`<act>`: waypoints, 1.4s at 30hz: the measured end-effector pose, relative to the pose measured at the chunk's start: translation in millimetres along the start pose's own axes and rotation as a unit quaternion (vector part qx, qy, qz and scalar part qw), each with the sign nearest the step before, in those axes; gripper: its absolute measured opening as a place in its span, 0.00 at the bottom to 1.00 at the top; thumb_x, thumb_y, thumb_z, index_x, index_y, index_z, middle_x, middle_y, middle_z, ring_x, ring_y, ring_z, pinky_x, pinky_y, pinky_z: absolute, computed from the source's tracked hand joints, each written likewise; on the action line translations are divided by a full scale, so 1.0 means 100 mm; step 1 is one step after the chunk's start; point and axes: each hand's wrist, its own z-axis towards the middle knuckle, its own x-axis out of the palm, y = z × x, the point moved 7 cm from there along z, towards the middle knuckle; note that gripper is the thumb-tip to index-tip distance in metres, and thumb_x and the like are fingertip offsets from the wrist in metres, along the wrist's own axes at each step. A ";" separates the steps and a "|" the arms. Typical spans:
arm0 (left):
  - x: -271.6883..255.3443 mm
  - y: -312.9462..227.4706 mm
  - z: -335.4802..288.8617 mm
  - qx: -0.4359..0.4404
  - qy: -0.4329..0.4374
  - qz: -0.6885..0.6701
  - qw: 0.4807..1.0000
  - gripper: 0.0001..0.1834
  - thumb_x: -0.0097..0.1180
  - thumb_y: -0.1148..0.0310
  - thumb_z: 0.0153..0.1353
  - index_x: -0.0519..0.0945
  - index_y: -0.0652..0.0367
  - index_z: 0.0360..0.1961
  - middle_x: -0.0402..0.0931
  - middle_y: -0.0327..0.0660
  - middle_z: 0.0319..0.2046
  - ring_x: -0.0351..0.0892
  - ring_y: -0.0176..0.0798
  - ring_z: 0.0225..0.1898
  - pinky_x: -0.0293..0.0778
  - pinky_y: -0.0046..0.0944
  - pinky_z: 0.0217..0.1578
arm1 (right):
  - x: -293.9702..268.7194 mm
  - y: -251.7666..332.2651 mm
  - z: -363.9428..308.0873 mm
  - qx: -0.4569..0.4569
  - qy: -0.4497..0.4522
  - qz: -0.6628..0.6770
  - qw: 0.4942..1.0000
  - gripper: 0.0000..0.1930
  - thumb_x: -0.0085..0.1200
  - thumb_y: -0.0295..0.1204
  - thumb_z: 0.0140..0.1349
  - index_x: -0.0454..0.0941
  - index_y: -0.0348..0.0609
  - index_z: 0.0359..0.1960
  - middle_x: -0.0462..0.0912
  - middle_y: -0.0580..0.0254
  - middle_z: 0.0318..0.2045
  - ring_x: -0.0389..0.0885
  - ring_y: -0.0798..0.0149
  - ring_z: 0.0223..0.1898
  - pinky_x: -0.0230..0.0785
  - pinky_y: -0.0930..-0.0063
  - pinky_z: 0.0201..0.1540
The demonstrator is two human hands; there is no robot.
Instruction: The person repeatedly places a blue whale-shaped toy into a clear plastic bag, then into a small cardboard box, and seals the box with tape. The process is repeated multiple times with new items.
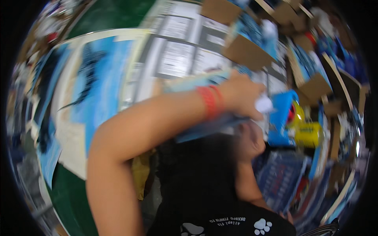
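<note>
My left hand (242,92), with a red band at its wrist, reaches across from the left over a blue painted piece (202,128). Motion smears its fingers. A small white thing (264,104) shows at the fingertips, too blurred to name. Just below, my right hand (251,141) is closed at the near right end of the blue piece, its fingers curled in. The left forearm hides much of the piece, which lies partly over the table's near edge in front of my body.
Blue-and-white painted sheets (104,74) cover the table's left side. White labels (175,63) lie on grey backing ahead. Brown cardboard pieces (248,53) are at the far right. A blue container (281,118) stands beside yellow rolls (308,134). Plastic-wrapped blue packs (281,177) sit lower right.
</note>
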 end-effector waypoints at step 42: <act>-0.03 -0.10 -0.09 0.046 -0.109 -0.007 0.993 0.34 0.65 0.44 0.48 0.83 0.62 0.47 0.82 0.45 0.23 0.81 0.49 0.38 0.66 0.49 0.49 | -0.02 -0.21 -0.06 0.414 0.166 0.191 0.874 0.13 0.54 0.32 0.73 0.79 0.30 0.41 0.85 0.52 0.30 0.84 0.65 0.28 0.74 0.77 0.31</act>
